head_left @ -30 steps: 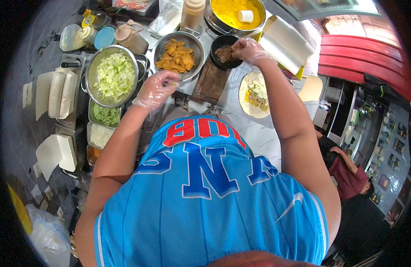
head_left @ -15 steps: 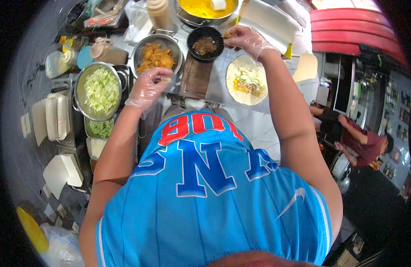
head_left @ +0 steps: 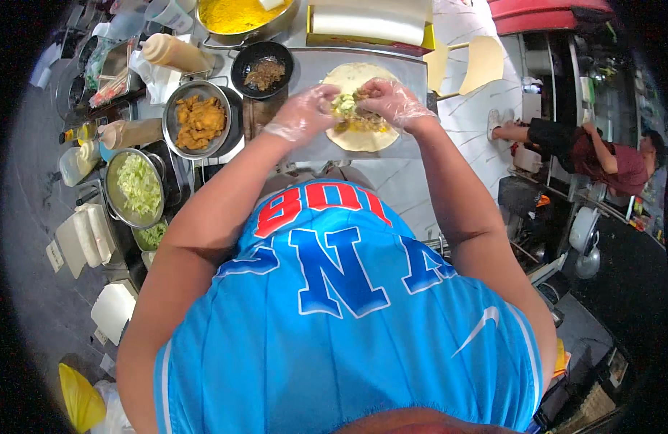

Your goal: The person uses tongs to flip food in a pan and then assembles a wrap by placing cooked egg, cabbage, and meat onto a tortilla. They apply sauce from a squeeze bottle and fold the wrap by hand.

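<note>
A round flatbread (head_left: 361,144) lies on the grey work surface in front of me. Shredded pale green vegetable (head_left: 344,105) and yellow and brown filling are heaped across its middle. My left hand (head_left: 306,113), in a clear plastic glove, is over the flatbread's left side, its curled fingers beside the shreds; what they hold, if anything, is hidden. From the right, my gloved right hand (head_left: 397,105) reaches over the filling and pinches a small brown food piece (head_left: 361,95). Just left of the flatbread stands a small black pan (head_left: 262,69) with brown minced filling.
Bowls of fried golden pieces (head_left: 201,121) and shredded vegetable (head_left: 135,182) stand at left, near a sauce bottle (head_left: 176,54). Behind are a yellow-filled pan (head_left: 240,18) and a roll of white paper in a box (head_left: 370,22). A co-worker (head_left: 609,155) stands far right.
Both hands have come together over the flatbread, the left moving right from the fried-food bowl, the right from beside the black pan. My view has shifted right.
</note>
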Demonstrator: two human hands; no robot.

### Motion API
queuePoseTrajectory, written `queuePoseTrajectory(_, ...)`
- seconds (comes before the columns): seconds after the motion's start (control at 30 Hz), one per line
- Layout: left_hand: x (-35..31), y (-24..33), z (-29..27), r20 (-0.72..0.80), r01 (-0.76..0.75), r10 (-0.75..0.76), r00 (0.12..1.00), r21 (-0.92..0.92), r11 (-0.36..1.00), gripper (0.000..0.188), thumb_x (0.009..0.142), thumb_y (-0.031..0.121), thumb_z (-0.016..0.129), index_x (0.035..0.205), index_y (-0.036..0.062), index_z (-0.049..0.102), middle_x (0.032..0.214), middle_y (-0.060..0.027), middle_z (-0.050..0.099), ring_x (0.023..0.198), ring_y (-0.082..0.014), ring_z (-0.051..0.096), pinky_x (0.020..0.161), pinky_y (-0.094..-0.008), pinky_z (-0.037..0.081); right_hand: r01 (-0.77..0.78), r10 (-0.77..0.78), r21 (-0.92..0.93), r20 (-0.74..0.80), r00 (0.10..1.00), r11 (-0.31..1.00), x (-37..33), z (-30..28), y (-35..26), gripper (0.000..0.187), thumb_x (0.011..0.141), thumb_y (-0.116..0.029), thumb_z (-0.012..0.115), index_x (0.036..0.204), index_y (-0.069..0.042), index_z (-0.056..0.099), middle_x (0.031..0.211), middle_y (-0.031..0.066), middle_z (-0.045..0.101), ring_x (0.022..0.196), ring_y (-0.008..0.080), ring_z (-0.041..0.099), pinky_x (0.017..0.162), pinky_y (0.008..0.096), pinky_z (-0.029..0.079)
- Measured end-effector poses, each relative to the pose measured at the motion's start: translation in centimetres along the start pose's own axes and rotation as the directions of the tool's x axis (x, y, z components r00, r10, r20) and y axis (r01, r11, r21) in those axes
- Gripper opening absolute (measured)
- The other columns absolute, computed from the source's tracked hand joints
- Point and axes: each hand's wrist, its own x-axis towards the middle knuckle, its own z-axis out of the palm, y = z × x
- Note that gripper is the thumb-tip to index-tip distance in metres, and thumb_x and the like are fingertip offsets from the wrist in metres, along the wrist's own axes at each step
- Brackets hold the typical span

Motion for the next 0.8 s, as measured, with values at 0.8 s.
queuePoseTrajectory(0.8, 3.9, 2.4, 9.8, -0.157, 0.115, -0.098, 0.983, 0.106, 0.988, 0.049, 0.092, 0.017, 0.081, 0.138, 0.007, 0.068, 0.118, -0.0098, 0.077, 0.108, -0.019, 0.075, 0.099, -0.0342, 0.059, 0.268, -0.274, 0.073, 0.083, 0.958, 0.961, 1.6, -0.9, 8.5, 0.036, 0.093, -0.018, 0.072, 0.127, -0.008, 0.071, 0.116, 0.0174, 0.078, 0.109, 0.0312, 0.075, 0.098, 0.041, 0.057)
